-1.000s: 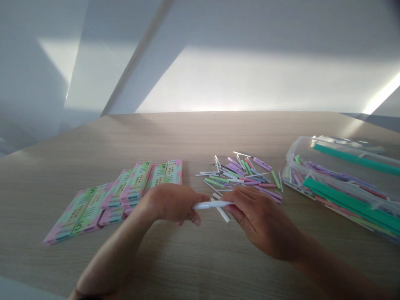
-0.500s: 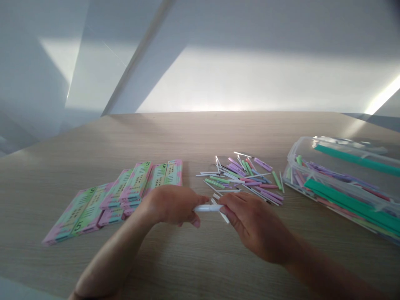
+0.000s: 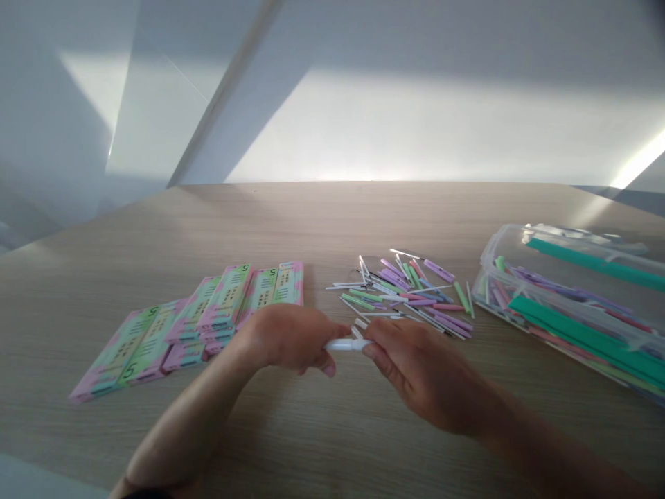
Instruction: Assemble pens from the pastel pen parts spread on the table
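– How is each hand being used?
– One end of a slim white stick (image 3: 346, 344) is pinched between thumb and fingers by the left hand (image 3: 291, 338); the other end is gripped likewise by the right hand (image 3: 429, 371)
– And where is the stick held?
– Crosswise between the hands, above the wooden table (image 3: 312, 222)
– What is seen beyond?
– A loose pile of coloured and white pieces (image 3: 421, 303) is scattered there; on the left, pink-and-green boxes (image 3: 224, 301) are laid, some overlapping; on the right, more coloured pieces are held in a clear case (image 3: 587, 344)
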The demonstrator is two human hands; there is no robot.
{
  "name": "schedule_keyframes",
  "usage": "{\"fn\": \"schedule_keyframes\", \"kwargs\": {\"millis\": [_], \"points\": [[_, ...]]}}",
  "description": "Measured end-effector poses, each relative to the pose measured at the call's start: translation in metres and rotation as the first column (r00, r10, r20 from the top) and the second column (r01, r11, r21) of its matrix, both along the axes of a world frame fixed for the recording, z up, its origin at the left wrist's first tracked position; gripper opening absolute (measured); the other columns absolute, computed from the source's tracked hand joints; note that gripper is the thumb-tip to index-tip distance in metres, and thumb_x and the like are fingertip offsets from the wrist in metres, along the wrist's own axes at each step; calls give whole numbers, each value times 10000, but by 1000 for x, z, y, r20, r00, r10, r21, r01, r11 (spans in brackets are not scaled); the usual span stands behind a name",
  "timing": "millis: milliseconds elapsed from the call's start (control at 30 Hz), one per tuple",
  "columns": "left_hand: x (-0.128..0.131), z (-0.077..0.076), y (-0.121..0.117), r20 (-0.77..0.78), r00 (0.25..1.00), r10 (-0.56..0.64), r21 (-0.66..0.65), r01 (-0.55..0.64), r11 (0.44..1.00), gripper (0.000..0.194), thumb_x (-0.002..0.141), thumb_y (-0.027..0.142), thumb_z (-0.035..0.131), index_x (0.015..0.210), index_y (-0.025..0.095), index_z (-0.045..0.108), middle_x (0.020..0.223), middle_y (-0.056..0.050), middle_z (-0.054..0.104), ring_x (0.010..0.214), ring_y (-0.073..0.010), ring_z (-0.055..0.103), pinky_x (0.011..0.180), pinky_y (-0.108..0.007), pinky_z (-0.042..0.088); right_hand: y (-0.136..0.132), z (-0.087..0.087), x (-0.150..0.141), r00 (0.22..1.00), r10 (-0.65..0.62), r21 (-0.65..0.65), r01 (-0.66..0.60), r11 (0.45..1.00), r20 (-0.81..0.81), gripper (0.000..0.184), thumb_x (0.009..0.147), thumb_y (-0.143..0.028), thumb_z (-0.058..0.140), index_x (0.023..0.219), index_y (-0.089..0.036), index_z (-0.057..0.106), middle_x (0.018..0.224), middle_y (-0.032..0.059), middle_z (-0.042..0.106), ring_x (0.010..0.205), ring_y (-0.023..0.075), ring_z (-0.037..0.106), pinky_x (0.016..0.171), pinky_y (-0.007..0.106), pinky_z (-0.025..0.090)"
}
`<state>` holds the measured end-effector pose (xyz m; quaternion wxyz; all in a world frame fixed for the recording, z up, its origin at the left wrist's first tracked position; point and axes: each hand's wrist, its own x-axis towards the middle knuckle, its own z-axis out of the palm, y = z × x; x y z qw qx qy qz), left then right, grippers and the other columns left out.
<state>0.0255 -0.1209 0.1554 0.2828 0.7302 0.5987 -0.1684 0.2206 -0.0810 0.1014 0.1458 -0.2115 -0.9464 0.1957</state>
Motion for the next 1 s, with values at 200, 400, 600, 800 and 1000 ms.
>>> {"fn": "schedule_keyframes", "kwargs": {"millis": [200,400,600,800,1000], "points": [[-1,-3,2,38,999,9,-26,-8,1000,384,763,252,620,1143,275,573,471,68,527,488,-137,539,453,-203,328,1,7,1,997,32,-116,-39,992,-67,147,882,-198,456,1026,-188,430,921,38,606,806,162,549,685,273,373],[-1,-4,1,21,1000,-6,-5,6,1000,413,746,251,647,1152,270,575,487,60,547,501,-142,547,467,-203,344,1,2,-2,999,3,-69,-5,998,-33,177,933,-302,378,875,-182,495,767,28,599,678,155,531,614,272,344],[0,-2,2,60,998,8,-56,-5,998,428,758,235,597,1182,280,553,503,52,582,497,-147,558,497,-210,377,4,7,3,994,17,-140,-32,990,-109,159,878,-239,481,1032,-197,473,902,27,614,749,141,542,654,250,362],[3,-2,5,55,997,51,-75,-47,996,402,736,221,562,1133,284,576,507,49,606,522,-167,596,499,-217,385,7,5,4,992,-22,-109,9,994,-124,118,903,-278,445,868,-184,508,752,0,583,672,122,496,597,232,318],[6,-4,7,61,997,47,-89,-42,995,445,708,188,526,1135,304,567,558,42,651,581,-182,632,545,-227,410,8,4,9,985,-63,-155,38,987,-159,222,887,-389,477,983,-205,555,791,6,615,705,136,532,624,243,333]]}}
